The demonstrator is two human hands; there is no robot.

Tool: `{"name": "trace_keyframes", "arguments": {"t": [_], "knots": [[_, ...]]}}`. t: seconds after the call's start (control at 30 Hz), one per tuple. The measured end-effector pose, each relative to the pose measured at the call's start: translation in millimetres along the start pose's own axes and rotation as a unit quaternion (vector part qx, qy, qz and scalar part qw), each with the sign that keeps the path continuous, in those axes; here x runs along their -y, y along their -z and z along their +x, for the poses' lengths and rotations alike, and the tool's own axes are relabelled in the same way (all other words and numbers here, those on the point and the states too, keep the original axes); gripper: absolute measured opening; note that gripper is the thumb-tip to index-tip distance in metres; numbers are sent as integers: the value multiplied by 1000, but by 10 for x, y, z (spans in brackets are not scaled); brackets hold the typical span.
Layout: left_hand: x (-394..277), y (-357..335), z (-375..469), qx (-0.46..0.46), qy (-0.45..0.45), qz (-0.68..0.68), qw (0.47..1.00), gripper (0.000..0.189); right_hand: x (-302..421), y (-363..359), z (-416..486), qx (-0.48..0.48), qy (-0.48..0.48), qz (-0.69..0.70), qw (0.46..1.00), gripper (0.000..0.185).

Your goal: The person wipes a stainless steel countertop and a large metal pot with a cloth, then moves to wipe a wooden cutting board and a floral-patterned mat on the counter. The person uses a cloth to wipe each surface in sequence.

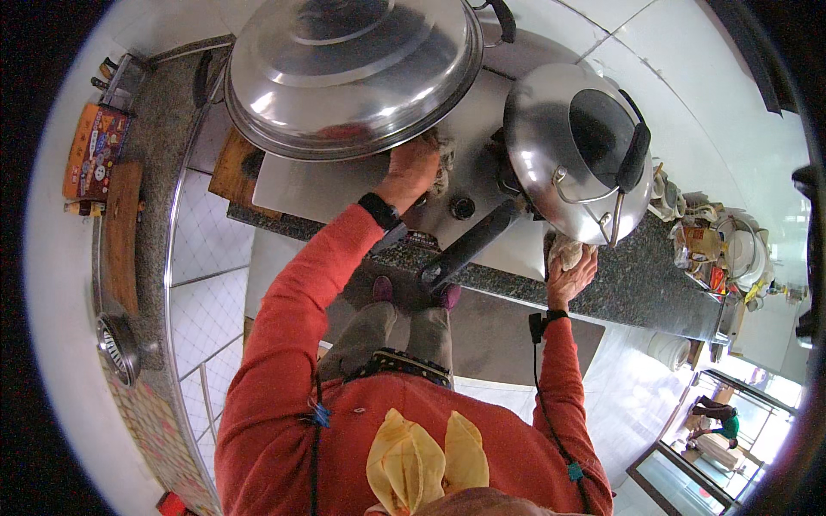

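Note:
My left hand (413, 169) reaches under the rim of a large steel domed pan lid (348, 84), at the front of the steel stovetop (497, 248). A crumpled grey cloth (444, 164) lies against its far side; the fingers are partly hidden. My right hand (574, 274) is shut on a pale crumpled cloth (565, 250), on the front counter edge below a wok with a steel lid (539, 155). The wok's black handle (474, 242) points towards me, between my hands. A black stove knob (462, 208) shows near my left hand.
A wooden board (239, 171) lies left of the stove. On the left counter are a knife holder (126, 80), an orange box (97, 151) and a long wooden board (124, 235). Dishes and packets (729, 248) crowd the right. Far right, another person (726, 422) bends over a table.

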State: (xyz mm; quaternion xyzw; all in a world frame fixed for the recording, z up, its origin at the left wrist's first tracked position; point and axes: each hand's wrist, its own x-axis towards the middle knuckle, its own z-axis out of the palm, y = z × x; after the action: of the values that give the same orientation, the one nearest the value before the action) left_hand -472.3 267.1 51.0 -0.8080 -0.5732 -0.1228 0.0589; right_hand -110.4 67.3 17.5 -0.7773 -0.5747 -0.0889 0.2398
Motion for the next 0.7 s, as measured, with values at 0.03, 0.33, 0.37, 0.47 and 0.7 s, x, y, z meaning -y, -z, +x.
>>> {"name": "trace_keyframes", "arguments": {"t": [0.03, 0.33, 0.37, 0.47, 0.7], "knots": [[40, 36, -17, 25, -19, 14, 999, 31, 0, -1, 1, 1, -6, 7, 1000, 80], [35, 179, 19, 136, 0, -46, 990, 29, 9, -15, 2, -11, 1, -6, 1000, 83], [-6, 180, 19, 128, -13, -54, 990, 28, 13, -14, 3, -17, 4, -3, 1000, 83], [-135, 186, -7, 16, -62, -85, 994, 25, 30, -4, 9, -14, -6, -3, 1000, 82], [-273, 261, -105, 124, -125, -152, 973, 43, 93, 33, 37, -18, -6, 7, 1000, 71]]}}
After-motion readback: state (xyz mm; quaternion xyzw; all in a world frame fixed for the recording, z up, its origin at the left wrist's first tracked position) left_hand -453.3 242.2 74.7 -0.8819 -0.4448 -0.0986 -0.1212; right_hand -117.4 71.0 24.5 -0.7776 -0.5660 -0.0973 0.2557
